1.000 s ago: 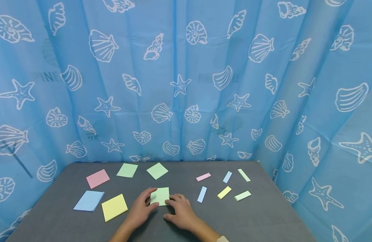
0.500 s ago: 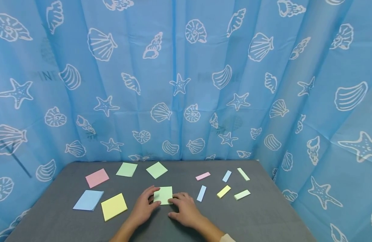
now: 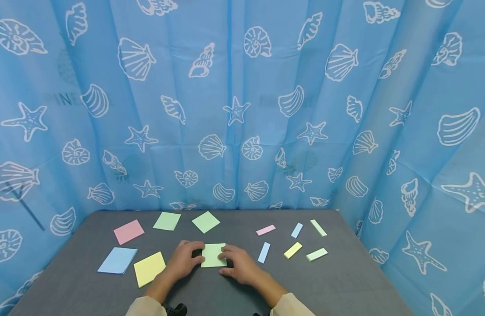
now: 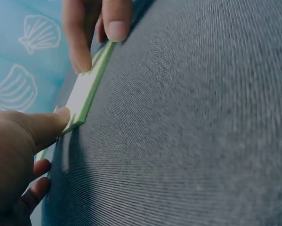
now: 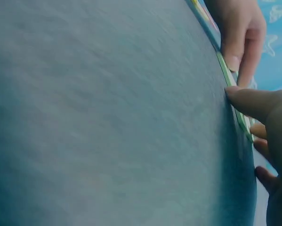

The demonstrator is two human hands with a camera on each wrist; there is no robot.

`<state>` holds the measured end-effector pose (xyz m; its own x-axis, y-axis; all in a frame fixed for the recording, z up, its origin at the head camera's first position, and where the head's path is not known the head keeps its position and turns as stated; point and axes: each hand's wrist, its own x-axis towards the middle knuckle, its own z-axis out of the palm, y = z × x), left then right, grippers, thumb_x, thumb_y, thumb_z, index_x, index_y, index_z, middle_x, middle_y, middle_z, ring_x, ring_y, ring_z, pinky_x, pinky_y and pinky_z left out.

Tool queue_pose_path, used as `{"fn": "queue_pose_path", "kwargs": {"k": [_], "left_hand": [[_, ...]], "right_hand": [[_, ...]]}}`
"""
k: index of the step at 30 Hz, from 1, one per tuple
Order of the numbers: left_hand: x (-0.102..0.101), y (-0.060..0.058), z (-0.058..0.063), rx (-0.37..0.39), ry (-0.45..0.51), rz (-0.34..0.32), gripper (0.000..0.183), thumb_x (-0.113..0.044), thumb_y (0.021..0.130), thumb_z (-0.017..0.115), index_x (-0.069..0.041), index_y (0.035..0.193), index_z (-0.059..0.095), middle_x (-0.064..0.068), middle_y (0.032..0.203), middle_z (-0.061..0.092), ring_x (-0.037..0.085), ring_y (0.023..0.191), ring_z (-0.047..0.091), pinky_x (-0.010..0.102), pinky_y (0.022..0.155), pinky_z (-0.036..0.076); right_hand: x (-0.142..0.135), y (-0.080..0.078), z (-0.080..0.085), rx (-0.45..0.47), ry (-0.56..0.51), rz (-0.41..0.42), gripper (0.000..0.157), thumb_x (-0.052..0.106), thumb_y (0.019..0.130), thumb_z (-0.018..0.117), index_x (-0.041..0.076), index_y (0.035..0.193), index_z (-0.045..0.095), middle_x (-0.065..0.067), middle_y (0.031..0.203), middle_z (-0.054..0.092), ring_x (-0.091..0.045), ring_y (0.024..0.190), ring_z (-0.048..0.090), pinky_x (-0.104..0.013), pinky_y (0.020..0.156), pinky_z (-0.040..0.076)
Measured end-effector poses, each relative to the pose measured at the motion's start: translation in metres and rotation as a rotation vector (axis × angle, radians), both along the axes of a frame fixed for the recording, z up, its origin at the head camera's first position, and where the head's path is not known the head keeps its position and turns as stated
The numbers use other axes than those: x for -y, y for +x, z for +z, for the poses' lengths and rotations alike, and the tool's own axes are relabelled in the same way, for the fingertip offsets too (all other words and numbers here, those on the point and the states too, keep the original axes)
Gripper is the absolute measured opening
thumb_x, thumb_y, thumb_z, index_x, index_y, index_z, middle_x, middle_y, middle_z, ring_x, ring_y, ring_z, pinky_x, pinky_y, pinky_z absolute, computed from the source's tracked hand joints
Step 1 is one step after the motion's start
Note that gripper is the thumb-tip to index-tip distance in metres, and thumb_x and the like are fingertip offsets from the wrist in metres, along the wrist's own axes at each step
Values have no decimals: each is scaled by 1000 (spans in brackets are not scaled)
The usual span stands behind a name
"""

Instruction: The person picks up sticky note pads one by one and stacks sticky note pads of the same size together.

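A light green sticky note pad (image 3: pixel 213 256) lies flat near the middle of the grey tabletop. My left hand (image 3: pixel 184 260) grips its left side, thumb at the near corner and a finger at the far corner. At the right side, my right hand (image 3: pixel 241 264) holds the pad with bent fingers, a fingertip on its top near the edge. The left wrist view shows the pad (image 4: pixel 84 89) edge-on between both hands, the right thumb (image 4: pixel 117 29) by its near corner. Most of the pad is hidden in the right wrist view.
Left and behind lie square pads: pink (image 3: pixel 129 232), blue (image 3: pixel 117 260), yellow (image 3: pixel 149 269) and two green ones, such as this green pad (image 3: pixel 205 222). Several narrow sticky strips, including a yellow strip (image 3: pixel 292 250), lie at right. A blue shell-print curtain (image 3: pixel 234 175) stands behind.
The green pad has slid slightly right between my hands, mostly in the first half second. The left sleeve and black wrist straps have come into view at the bottom.
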<state>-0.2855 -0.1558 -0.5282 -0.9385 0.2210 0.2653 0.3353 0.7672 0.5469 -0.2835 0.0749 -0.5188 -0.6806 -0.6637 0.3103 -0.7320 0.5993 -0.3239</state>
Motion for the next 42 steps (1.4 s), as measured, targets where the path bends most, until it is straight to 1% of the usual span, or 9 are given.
{"fn": "queue_pose_path", "kwargs": {"k": [2, 6, 11, 14, 16, 22, 26, 33, 42], "left_hand": [[0, 0, 0, 2, -22, 0, 34, -16, 81, 79, -10, 114, 71, 4, 120, 66, 27, 108, 54, 50, 92, 44], [0, 0, -1, 4, -50, -8, 35, -17, 81, 79, -12, 114, 72, 2, 121, 66, 25, 107, 54, 50, 91, 44], [2, 0, 2, 45, -49, 13, 36, -20, 82, 78, -14, 117, 72, -1, 124, 65, 24, 106, 53, 51, 89, 44], [2, 0, 4, 56, -49, 26, 36, -20, 81, 78, -14, 117, 72, -3, 125, 65, 23, 105, 53, 50, 88, 44], [2, 0, 5, 54, -48, 23, 36, -20, 81, 79, -14, 116, 72, -3, 125, 65, 23, 104, 53, 50, 87, 44], [0, 3, 6, 47, -44, 26, 36, -19, 82, 78, -14, 116, 72, -3, 124, 65, 24, 106, 53, 51, 88, 43], [-1, 4, 5, 31, -51, 26, 36, -20, 82, 78, -12, 116, 72, -2, 123, 66, 25, 106, 54, 51, 89, 43], [-1, 4, 4, 41, -30, 25, 34, -19, 83, 77, -13, 116, 73, -1, 124, 66, 25, 107, 53, 52, 89, 43], [-1, 2, 3, 41, -28, 29, 34, -19, 83, 77, -12, 116, 73, -1, 124, 66, 25, 107, 53, 52, 89, 42]], "right_hand": [[-1, -4, 0, -21, -1, 26, 32, 22, 86, 76, 6, 113, 69, -12, 123, 63, -24, 119, 56, -37, 100, 44], [-1, -8, 3, -121, 52, 75, 22, 16, 86, 75, 6, 105, 71, -8, 112, 68, -21, 111, 61, -33, 96, 47], [2, -10, 8, -246, 138, 132, 5, 11, 87, 73, 13, 91, 71, 5, 92, 66, -7, 85, 60, -24, 78, 51], [4, -11, 9, -266, 164, 135, 4, 11, 88, 71, 15, 89, 70, 7, 89, 64, -4, 80, 59, -22, 75, 50], [4, -11, 10, -252, 170, 129, 4, 11, 88, 71, 15, 91, 71, 6, 91, 65, -5, 83, 60, -22, 77, 51], [3, -12, 14, -105, 155, 72, 10, 16, 91, 70, 12, 99, 73, 3, 102, 69, -7, 94, 63, -25, 84, 50], [2, -16, 17, -37, 142, 61, 10, 19, 89, 71, 13, 98, 74, 3, 102, 69, -7, 95, 63, -26, 85, 50], [3, -21, 22, 15, 143, 67, 9, 19, 87, 73, 14, 95, 75, 3, 101, 70, -8, 95, 64, -27, 84, 50], [2, -19, 23, 42, 116, 41, 10, 18, 86, 74, 14, 95, 75, 2, 101, 70, -9, 96, 64, -27, 85, 49]]}}
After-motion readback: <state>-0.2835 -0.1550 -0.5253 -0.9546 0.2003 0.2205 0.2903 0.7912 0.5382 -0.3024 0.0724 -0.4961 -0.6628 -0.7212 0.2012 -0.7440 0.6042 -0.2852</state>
